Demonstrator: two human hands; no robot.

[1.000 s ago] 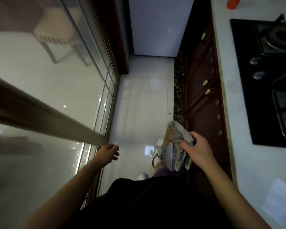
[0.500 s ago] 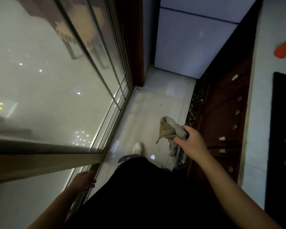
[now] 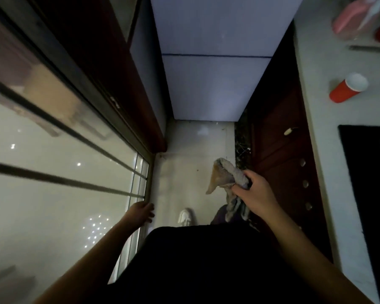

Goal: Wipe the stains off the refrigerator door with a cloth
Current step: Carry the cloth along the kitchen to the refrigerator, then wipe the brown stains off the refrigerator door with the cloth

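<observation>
Hanging cloth (image 3: 226,175) seemingly bunched within right hand (image 3: 257,195) fingers (image 3: 250,174).

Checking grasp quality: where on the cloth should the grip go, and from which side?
Probably the bunched middle of the cloth, from its right, where the right hand holds it: a flap sticks out left and tails hang below.

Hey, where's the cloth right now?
In the head view, the cloth is bunched in the right hand, right of centre, beside the dark cabinet doors and short of the refrigerator door.
</observation>
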